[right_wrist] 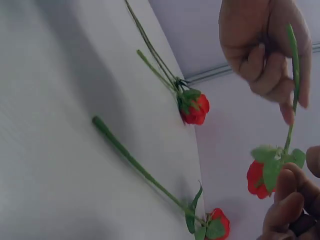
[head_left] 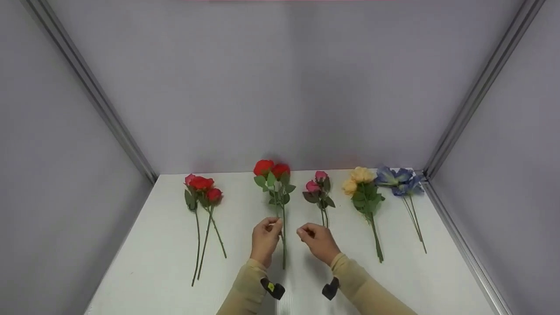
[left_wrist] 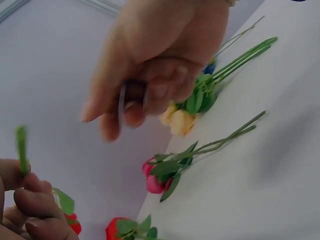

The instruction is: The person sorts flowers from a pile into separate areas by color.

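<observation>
Red rose (head_left: pixel 264 167) is pinched by its stem (right_wrist: pixel 295 65) in the left hand (head_left: pixel 266 239), raised over the bench (head_left: pixel 144 262). Right hand (head_left: pixel 320 240), near it, curls loosely with nothing visible inside. Judged risk: a slack pinch on so thin a stem could let the rose twist or drop, snagging the second red rose (head_left: pixel 281 169) lying below. No brand or label found; a yellow mark on the left wrist camera (head_left: pixel 272 288) is too small to read.
</observation>
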Demonstrator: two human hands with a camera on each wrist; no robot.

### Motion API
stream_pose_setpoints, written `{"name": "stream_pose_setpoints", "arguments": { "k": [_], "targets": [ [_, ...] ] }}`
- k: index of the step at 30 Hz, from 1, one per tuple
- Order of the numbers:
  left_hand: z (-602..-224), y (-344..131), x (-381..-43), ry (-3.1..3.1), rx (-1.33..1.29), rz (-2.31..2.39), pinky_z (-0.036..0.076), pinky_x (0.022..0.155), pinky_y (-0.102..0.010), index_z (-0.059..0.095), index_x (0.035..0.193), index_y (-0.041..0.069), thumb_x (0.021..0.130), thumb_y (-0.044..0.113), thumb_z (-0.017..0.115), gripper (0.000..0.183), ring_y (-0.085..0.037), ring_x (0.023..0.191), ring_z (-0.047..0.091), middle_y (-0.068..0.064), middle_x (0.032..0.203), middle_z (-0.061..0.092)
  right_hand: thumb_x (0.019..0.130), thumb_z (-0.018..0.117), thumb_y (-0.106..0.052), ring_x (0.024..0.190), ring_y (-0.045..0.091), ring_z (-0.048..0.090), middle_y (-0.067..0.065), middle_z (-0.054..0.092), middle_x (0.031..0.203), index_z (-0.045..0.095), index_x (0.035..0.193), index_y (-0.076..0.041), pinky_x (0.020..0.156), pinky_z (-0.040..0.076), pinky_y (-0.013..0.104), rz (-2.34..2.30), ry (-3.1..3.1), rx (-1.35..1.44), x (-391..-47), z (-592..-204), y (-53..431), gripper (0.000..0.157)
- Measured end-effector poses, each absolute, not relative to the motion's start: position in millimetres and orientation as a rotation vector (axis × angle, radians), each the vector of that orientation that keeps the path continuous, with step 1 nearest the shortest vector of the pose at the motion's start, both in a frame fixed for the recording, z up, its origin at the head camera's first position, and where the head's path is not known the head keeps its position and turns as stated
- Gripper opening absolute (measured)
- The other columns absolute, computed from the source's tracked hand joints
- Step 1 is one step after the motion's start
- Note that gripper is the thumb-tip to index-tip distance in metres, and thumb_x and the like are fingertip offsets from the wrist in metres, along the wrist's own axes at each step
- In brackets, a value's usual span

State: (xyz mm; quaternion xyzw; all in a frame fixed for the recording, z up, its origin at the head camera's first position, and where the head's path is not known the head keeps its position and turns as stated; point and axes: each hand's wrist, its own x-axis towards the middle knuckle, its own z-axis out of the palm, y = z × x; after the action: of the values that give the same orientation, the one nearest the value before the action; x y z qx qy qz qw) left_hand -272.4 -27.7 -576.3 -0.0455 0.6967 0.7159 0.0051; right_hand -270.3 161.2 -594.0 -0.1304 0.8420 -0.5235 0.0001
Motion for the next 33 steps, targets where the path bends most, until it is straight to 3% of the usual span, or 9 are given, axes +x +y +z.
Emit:
{"name": "stream_pose_setpoints", "arguments": {
  "k": [9, 18, 25, 33],
  "targets": [
    [-588, -17, -270, 2.178, -0.13, 2.188, 0.042, 0.053, -0.027, 0.067, 0.103, 0.006, 0.09, 0.025, 0.069, 0.023, -0.013, 0.058, 0.05, -0.008, 0.077, 0.065, 0.097, 0.058, -0.024, 0.064, 0.009, 0.052, -0.003, 0.06, 0.074, 0.066, 0.088, -0.011, 0.059, 0.043, 0.026, -1.706, 2.459, -0.525, -254, -601, 145, 0.018],
    [-593, -29, -270, 2.389, 0.006, 1.971, 0.045, 0.06, -0.029, 0.066, 0.111, 0.005, 0.095, 0.024, 0.062, 0.024, -0.018, 0.07, 0.056, -0.003, 0.081, 0.063, 0.094, 0.063, -0.021, 0.059, 0.007, 0.051, -0.002, 0.06, 0.07, 0.068, 0.088, -0.007, 0.054, 0.043, 0.024, -1.704, 2.497, -0.507, -256, -610, 146, 0.016],
    [-598, -78, -270, 2.494, -0.078, 1.897, 0.047, 0.063, -0.03, 0.066, 0.109, 0.005, 0.096, 0.02, 0.06, 0.021, -0.026, 0.078, 0.059, -0.006, 0.085, 0.064, 0.094, 0.064, -0.03, 0.063, 0.009, 0.053, -0.006, 0.059, 0.071, 0.069, 0.089, -0.011, 0.056, 0.045, 0.026, -1.624, 2.568, -0.368, -260, -625, 149, 0.02],
    [-605, -156, -272, 2.693, -0.387, 1.759, 0.045, 0.063, -0.03, 0.066, 0.11, 0.001, 0.096, 0.02, 0.059, 0.025, -0.018, 0.076, 0.058, -0.006, 0.086, 0.065, 0.093, 0.065, -0.028, 0.063, 0.01, 0.051, -0.006, 0.058, 0.069, 0.067, 0.087, -0.013, 0.057, 0.042, 0.026, -1.575, 2.67, -0.257, -266, -642, 144, 0.016]
  ]
}}
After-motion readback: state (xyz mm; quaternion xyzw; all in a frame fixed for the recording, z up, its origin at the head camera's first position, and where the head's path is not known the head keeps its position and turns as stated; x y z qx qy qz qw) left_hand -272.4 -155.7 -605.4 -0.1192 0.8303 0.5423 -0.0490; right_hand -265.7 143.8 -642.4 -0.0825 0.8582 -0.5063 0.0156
